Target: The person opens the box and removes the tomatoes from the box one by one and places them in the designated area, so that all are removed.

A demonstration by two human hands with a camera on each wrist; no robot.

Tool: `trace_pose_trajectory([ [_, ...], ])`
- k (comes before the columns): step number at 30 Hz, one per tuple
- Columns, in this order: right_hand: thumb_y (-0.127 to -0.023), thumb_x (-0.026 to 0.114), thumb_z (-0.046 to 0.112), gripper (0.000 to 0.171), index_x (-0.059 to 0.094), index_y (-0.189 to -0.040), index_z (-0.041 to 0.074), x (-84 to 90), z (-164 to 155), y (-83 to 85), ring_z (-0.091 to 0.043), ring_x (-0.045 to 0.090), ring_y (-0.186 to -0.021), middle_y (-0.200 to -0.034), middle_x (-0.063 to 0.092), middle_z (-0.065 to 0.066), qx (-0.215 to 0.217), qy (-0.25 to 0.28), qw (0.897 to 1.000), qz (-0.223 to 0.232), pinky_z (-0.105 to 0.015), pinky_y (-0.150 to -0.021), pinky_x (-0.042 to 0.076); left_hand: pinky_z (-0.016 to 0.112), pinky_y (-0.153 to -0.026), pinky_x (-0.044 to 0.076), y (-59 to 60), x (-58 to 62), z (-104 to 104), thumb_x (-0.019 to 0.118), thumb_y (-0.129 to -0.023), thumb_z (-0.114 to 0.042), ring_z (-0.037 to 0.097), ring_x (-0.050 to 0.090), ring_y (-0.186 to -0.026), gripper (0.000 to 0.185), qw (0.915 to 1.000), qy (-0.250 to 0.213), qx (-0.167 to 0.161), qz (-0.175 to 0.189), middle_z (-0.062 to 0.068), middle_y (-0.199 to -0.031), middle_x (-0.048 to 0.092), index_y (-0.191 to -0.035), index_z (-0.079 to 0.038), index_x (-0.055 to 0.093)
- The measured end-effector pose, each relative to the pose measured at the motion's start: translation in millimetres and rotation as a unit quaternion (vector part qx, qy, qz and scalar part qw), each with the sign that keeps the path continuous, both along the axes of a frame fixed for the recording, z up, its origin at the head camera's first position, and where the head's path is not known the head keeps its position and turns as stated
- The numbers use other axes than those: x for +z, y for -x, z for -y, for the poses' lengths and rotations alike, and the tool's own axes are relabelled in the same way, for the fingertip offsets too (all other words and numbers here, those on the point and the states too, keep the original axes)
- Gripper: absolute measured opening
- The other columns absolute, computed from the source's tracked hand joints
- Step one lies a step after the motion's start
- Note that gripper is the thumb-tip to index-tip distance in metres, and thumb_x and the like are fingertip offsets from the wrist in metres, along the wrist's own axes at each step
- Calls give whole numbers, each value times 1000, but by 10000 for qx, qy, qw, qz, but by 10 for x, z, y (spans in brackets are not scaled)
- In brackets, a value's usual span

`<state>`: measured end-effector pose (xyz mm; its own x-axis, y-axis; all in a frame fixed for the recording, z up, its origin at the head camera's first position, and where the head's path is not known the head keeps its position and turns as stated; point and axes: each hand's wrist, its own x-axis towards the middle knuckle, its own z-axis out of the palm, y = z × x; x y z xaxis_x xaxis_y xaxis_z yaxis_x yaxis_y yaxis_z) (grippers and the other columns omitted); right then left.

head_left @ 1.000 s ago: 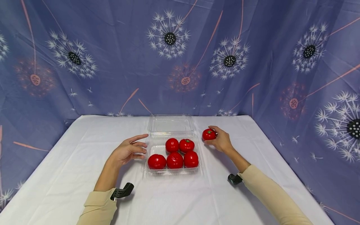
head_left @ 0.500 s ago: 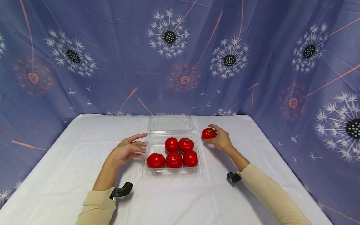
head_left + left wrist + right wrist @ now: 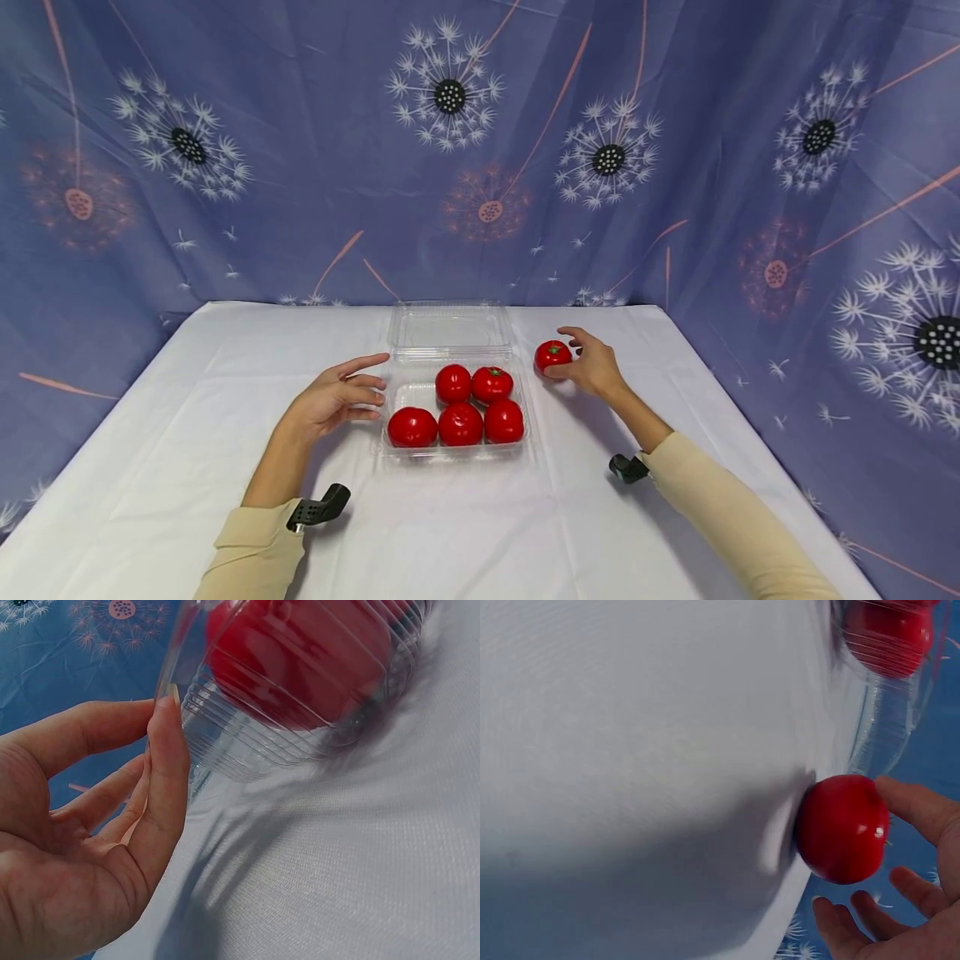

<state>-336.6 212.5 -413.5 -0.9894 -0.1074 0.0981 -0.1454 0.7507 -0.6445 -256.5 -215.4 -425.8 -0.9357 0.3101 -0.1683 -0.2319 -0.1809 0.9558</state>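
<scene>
In the head view, a clear plastic clamshell box lies open on the white cloth, with several red tomatoes in it and its back-left spot bare. My left hand is at the box's left side, fingers spread and fingertips right at the rim. Just right of the box sits a loose tomato with a green stem top. Around it is my right hand; in the right wrist view, the thumb is against this tomato while the other fingers stand apart from it.
The box's hinged lid lies back behind the tray, near the table's far edge. A blue dandelion-print curtain hangs behind and at the sides. Both wrists carry black cameras.
The right hand has loosened its grip on the loose tomato, its fingers spreading away. The left hand holds its place at the box. The head view has shifted slightly.
</scene>
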Motion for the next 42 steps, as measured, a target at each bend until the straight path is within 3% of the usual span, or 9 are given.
trace_pose_trajectory([
  [5, -79, 86, 23, 76, 53, -146, 13, 113, 1, -23, -42, 55, -122, -136, 59, -26, 64, -90, 9997, -200, -54, -96, 50, 32, -70, 64, 3, -4, -7, 66, -87, 10, 14, 70, -78, 66, 10000, -17, -4, 12, 5, -101, 63, -146, -18, 52],
  [12, -78, 87, 24, 76, 53, -146, 15, 280, 112, -67, -41, 59, -119, -132, 62, -23, 283, -46, 9990, -336, -52, -97, 52, 32, -68, 64, 17, 9, -31, 65, -86, 11, 14, 69, -76, 77, 10000, 33, 41, 38, 4, -99, 65, -156, -7, 37],
  [23, -77, 88, 23, 73, 57, -143, 14, 448, 490, -191, -37, 66, -111, -124, 68, -19, 761, 86, 9956, -540, -49, -89, 57, 31, -67, 63, 15, 30, -28, 66, -86, 10, 14, 69, -76, 76, 9999, 112, 56, -82, 6, -99, 64, -155, -6, 39],
  [34, -77, 88, 20, 68, 61, -139, 20, 484, 930, -319, -36, 63, -115, -127, 67, -12, 1536, 245, 9878, 73, -46, -95, 57, 30, -65, 63, 4, 21, -13, 66, -85, 11, 14, 68, -74, 77, 9999, 129, 70, -91, 5, -98, 63, -155, -6, 38],
  [42, -78, 87, 18, 66, 61, -138, 20, 436, 1160, -416, -38, 62, -120, -132, 65, -16, 2002, 158, 9790, 340, -48, -100, 55, 30, -65, 63, 3, 37, -21, 66, -86, 11, 14, 67, -73, 79, 9998, 157, 80, -66, 4, -97, 63, -157, -5, 35],
])
